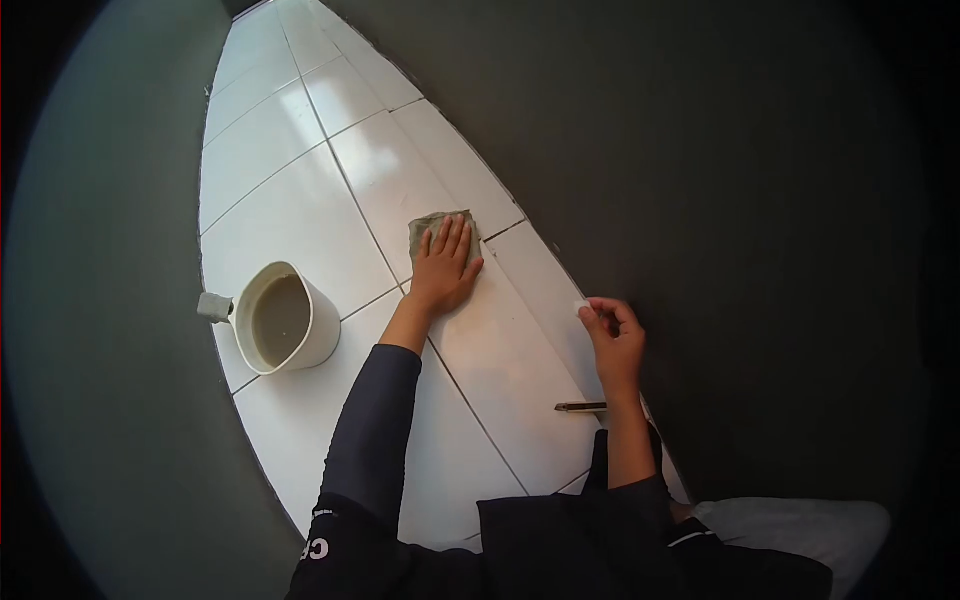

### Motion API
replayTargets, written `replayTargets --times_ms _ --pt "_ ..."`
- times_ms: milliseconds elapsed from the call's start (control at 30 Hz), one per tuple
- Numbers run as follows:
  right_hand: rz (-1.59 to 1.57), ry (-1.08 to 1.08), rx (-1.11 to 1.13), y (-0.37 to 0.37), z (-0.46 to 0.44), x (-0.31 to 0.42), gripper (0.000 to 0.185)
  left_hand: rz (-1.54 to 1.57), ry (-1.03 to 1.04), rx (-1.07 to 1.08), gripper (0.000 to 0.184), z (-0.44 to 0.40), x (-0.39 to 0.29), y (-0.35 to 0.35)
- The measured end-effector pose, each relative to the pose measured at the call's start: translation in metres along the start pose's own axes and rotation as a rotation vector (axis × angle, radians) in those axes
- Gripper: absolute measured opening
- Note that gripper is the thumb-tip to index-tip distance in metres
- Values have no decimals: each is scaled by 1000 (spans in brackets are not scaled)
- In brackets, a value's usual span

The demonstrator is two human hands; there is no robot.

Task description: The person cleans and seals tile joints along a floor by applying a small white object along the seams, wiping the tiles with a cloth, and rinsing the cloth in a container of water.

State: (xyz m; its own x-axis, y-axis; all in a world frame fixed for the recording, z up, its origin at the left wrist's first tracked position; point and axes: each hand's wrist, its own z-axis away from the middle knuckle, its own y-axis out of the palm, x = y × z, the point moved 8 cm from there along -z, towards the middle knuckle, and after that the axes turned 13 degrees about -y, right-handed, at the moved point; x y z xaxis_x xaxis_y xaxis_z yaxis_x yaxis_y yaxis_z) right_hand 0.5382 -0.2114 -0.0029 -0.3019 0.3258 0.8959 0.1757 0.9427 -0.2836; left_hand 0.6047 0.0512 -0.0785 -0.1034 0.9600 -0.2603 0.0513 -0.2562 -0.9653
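My left hand (447, 270) lies flat with its fingers stretched out on a grey-green cloth (428, 228), pressing it to the white tiles (290, 210). By the right edge of the tiles, my right hand (615, 345) is closed in a pinch on a small white piece (583, 308), too small to name. A utility knife (578, 407) rests on the tiles just below that hand, its right end hidden behind my right forearm. Left of my left arm stands a white dipper (322, 325) holding murky grey water (281, 320); its handle (214, 307) points left.
Thin dark joints run between the tiles, and a wider dark gap (504, 231) shows near the right edge. Plain dark grey surfaces border the tiles on the left (120, 300) and right (760, 250). A light grey cloth-like shape (800, 535) is at the lower right.
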Motion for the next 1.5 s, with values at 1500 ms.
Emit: replayTargets --times_ms 1500 --pt "992 245 957 -36 87 -42 24 18 -154 418 75 291 -45 25"
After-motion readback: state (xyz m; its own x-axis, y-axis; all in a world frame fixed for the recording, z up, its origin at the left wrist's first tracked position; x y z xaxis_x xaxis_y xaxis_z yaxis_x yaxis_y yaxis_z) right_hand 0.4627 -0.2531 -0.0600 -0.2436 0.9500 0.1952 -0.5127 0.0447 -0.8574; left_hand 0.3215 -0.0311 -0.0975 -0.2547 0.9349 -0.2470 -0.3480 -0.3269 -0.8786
